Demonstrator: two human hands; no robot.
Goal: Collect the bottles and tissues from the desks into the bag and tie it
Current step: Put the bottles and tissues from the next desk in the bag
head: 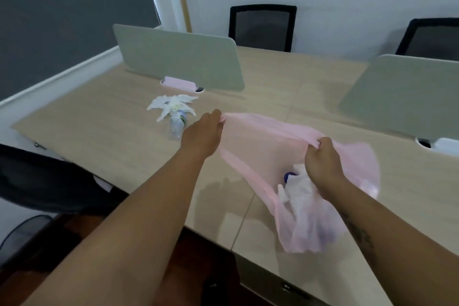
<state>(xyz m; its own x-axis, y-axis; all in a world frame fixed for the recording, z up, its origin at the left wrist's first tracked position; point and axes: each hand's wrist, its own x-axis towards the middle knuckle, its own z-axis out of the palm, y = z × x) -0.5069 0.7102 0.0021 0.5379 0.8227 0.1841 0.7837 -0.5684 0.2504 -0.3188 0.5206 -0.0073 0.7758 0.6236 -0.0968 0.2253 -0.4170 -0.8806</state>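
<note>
On the pale wood-grain desk, a thin translucent pink plastic bag is held open between two bare hands. The left hand is closed, its fingertips pinching one edge of the bag mouth; the right hand is likewise closed, gripping the opposite edge. The mouth is stretched taut between the two grips. The bag body hangs low on the right side and already contains crumpled white tissue and an object with a blue cap, probably a bottle.

Items not yet collected lie beyond the left hand, farther from the person:
- a clear crushed plastic bottle, lying on its side;
- a spread of white crumpled tissues, touching the bottle's far end.

The bottle's long axis runs roughly away from the person, near end just beside the left hand's knuckles, far end at the tissue pile. The left hand is the nearer of the two; the right hand is well apart from both items, with the bag mouth between.

Judgement: collection is partly complete, and the tie step is not yet due. The next move likely requires the left hand to release the bag edge and reach forward-left, or the open mouth to be carried to the bottle. Releasing one edge may let the mouth collapse.
</note>
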